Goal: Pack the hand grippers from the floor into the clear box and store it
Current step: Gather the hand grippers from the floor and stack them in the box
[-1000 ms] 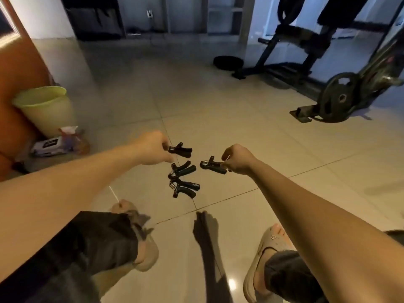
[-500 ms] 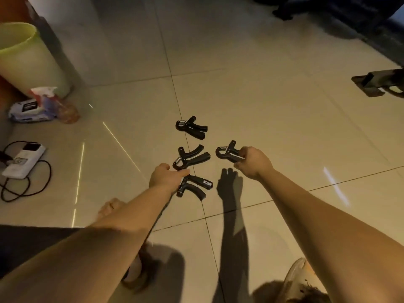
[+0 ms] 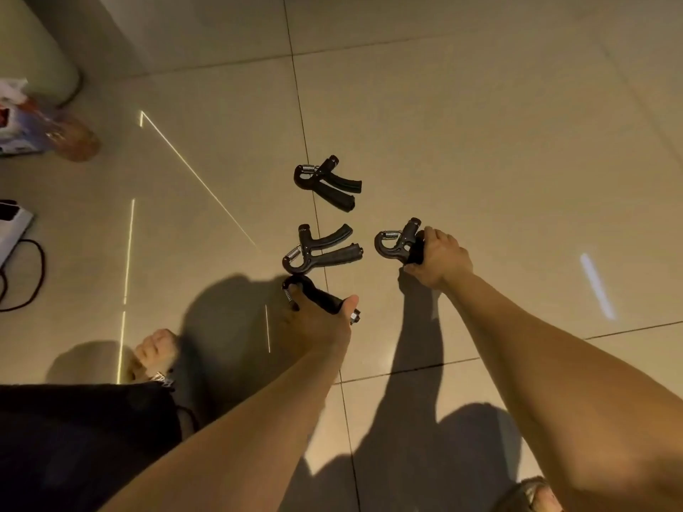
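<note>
A: What is nearest the camera?

B: Two bare forearms reaching out over the tiled floor (image 3: 480, 123); a foot in a sandal (image 3: 153, 354) shows at the lower left, beside a dark trouser leg (image 3: 74, 437); part of another sandal sits at the bottom right edge.

A: And the hands?

B: The left hand (image 3: 318, 327) is closed around the handles of the nearest hand gripper (image 3: 314, 295), its spring end poking out to the left; whether it is lifted off the floor I cannot tell; the right hand (image 3: 438, 258) is clamped on the handles of a second hand gripper (image 3: 395, 240), the hooked spring end pointing left.

A: What lies beyond those?

B: A third hand gripper (image 3: 321, 251) lies loose on the floor just past the left hand, handles splayed to the right; a fourth hand gripper (image 3: 327, 182) lies farther out, near the same tile seam, well apart from both hands.

A: Anything at the far edges?

B: A pale green bin (image 3: 37, 49) in the upper left corner; a crumpled packet (image 3: 29, 127) just beside it; a white device with a black cord (image 3: 14, 230) at the left edge.
</note>
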